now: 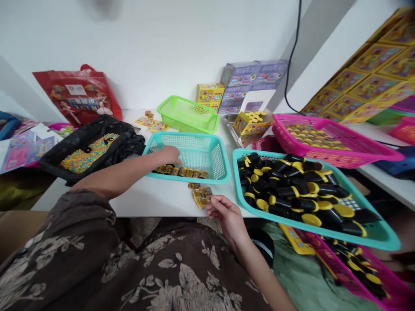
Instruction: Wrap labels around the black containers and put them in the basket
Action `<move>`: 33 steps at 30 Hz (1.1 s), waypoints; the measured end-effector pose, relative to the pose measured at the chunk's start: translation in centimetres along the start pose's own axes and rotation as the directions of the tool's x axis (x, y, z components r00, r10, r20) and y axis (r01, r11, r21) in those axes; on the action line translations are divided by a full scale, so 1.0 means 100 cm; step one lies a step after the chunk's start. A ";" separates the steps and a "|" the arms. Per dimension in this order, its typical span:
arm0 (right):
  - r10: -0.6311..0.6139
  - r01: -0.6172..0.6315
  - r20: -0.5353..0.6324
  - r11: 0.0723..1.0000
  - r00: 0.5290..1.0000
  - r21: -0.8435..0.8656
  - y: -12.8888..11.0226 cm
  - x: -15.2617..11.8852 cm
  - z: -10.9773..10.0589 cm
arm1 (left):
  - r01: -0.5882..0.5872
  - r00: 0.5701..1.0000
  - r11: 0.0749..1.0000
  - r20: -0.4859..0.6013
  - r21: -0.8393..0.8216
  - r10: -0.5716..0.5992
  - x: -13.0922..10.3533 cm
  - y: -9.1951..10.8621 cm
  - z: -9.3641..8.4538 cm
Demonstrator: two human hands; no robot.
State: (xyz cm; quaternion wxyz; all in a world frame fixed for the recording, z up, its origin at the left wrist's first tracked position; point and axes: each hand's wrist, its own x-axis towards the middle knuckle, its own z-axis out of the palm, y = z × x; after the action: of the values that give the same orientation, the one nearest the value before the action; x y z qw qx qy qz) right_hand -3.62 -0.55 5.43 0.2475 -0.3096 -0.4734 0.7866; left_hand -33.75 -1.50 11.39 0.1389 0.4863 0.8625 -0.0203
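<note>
My left hand (pixel 170 154) reaches into a teal basket (pixel 227 170). Its fingers curl down over a row of small yellow-labelled jars (pixel 182 172) lying along the basket's near side. Whatever those fingers hold is hidden beneath the hand. On the white table in front of that basket lies a small pile of yellow printed labels (pixel 200 196). My right hand (pixel 226 214) is at the pile's right edge, thumb and forefinger pinched on a label. Right of it, a second teal basket (pixel 238 183) is heaped with black jars with yellow lids (pixel 292 190).
A black-lined bin of coloured beads (pixel 86 153) stands left, before a red bag (pixel 78 97). Behind are a green basket (pixel 188 114) and stacked boxes (pixel 253 84). A pink basket (pixel 366 151) is at right; another pink basket (pixel 382 268) sits lower. A black cable (pixel 293 47) hangs down.
</note>
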 end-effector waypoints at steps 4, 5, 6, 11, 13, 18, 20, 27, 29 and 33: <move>0.007 -0.007 -0.012 1.000 1.000 -0.002 0.001 0.002 -0.002 | 0.036 0.999 0.997 0.031 0.063 -0.038 -0.001 -0.013 -0.005; 0.001 -0.001 -0.013 1.000 1.000 -0.010 0.002 0.003 -0.001 | 0.044 0.998 0.996 0.036 0.072 -0.047 -0.001 -0.016 -0.007; -0.012 0.012 -0.012 1.000 1.000 -0.024 0.002 0.004 -0.001 | 0.050 0.998 0.996 0.037 0.078 -0.053 -0.001 -0.018 -0.011; -0.165 0.158 -0.010 0.960 0.986 -0.232 0.004 0.007 -0.005 | -0.010 0.994 1.000 -0.110 0.028 0.013 -0.024 -0.003 -0.018; -0.207 0.192 -0.004 0.917 0.978 -0.349 0.006 0.009 -0.009 | -0.188 0.937 0.970 -0.325 -0.155 0.130 -0.050 0.017 -0.010; -0.259 0.204 -0.036 0.830 0.965 -0.520 0.013 0.011 -0.024 | -0.525 0.847 0.653 -0.405 -0.546 0.343 -0.118 0.070 0.052; -0.257 0.191 -0.045 0.813 0.965 -0.550 0.016 0.013 -0.027 | -0.453 0.884 0.655 -0.402 -0.604 0.241 -0.127 0.083 0.081; -0.312 0.204 -0.061 0.744 0.948 -0.636 0.018 0.019 -0.028 | -0.174 0.943 0.807 -0.331 -0.565 -0.028 -0.098 0.092 0.121; -0.329 0.208 -0.076 0.742 0.941 -0.638 0.020 0.020 -0.028 | -0.165 0.947 0.853 -0.321 -0.496 -0.003 -0.094 0.092 0.123; -0.373 0.233 -0.107 0.752 0.922 -0.617 0.027 0.024 -0.032 | -0.171 0.935 0.878 -0.353 -0.448 0.002 -0.093 0.090 0.126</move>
State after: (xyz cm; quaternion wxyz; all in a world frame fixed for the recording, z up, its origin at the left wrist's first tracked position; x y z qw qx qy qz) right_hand -3.21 1.79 1.26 0.3148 -0.3762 -0.7081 0.5080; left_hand -18.80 -6.67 2.59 0.1017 0.4725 0.8290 0.2813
